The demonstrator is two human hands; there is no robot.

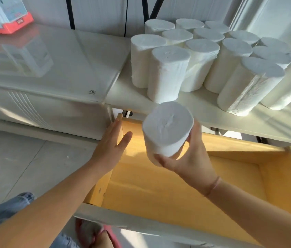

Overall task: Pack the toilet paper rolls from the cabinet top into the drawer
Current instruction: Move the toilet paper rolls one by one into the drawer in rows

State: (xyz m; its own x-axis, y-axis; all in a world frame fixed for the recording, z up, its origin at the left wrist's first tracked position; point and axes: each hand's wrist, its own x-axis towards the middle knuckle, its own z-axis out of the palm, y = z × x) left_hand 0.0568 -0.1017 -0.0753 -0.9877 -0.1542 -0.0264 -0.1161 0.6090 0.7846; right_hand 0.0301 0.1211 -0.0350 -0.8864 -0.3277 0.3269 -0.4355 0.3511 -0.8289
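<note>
Several white toilet paper rolls (203, 56) stand upright in a cluster on the white cabinet top (266, 120). Below it the wooden drawer (168, 190) is pulled out, and its bottom shows no rolls. My right hand (187, 158) grips one toilet paper roll (167, 129) from below and the side, holding it over the drawer's back left part. My left hand (113, 145) is flat with fingers together and thumb spread, hovering at the drawer's left wall near the back corner, holding nothing.
A lower white cabinet with a glossy top (51, 65) stands to the left, carrying a white and red box (3, 15) at its far corner. The drawer's white front panel (141, 224) lies nearest me. Grey floor tiles, my jeans and a pink slipper (94, 233) are below.
</note>
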